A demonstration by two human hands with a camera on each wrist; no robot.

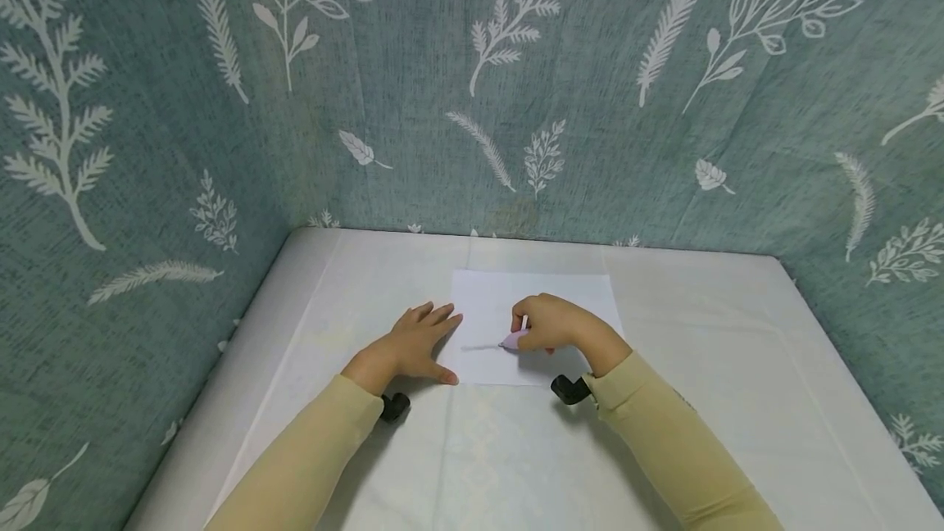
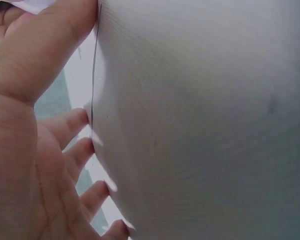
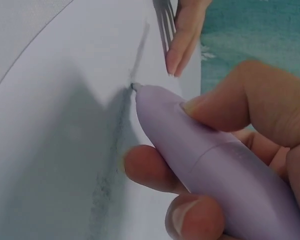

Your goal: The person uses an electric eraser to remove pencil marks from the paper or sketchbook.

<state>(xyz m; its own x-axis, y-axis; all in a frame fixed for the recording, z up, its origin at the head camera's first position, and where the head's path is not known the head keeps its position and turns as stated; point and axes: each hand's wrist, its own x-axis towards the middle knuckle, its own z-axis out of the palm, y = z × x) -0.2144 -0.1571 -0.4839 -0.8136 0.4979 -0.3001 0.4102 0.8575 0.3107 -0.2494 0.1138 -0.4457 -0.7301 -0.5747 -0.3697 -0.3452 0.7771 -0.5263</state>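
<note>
A white sheet of paper (image 1: 542, 293) lies on the covered table. My right hand (image 1: 556, 322) grips a thick lilac pen-shaped tool (image 3: 190, 145), which looks like an electric eraser. Its small dark tip meets the paper at a grey line (image 3: 141, 45), and a broader grey smear (image 3: 107, 185) runs below the tip in the right wrist view. My left hand (image 1: 415, 344) rests with spread fingers at the sheet's left edge. In the left wrist view its thumb (image 2: 50, 45) and fingertips touch along that edge.
The table's white cover (image 1: 708, 326) extends around the sheet. Green fabric with white leaf prints (image 1: 413, 88) rises behind the table and at both sides. A black wrist device (image 1: 569, 389) sits at the right cuff, another (image 1: 396, 407) at the left.
</note>
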